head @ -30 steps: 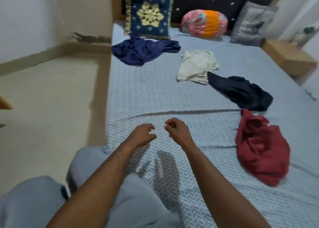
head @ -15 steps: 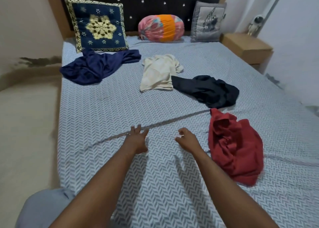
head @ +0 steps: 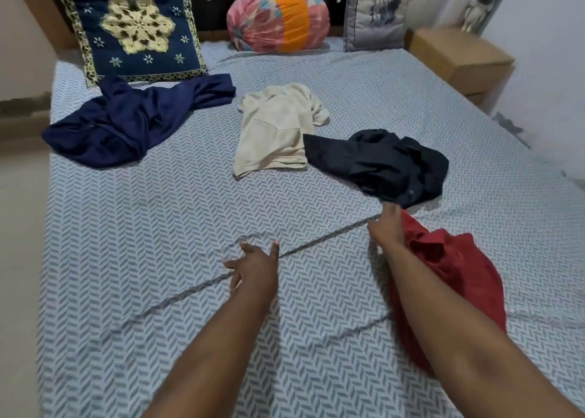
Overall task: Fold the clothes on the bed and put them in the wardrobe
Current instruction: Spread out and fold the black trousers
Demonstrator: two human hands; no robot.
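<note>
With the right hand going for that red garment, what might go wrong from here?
The right hand is at the top edge of the crumpled red garment, where the black shirt almost touches it; lifting might drag the black one along. The red cloth is bunched, so a one-handed pull may keep it tangled, while the open left hand holds nothing.

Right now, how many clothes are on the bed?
4. A navy one far left by the pillow, a cream one in the middle, a black one right of it, a red one nearest, at the right hand.
</note>
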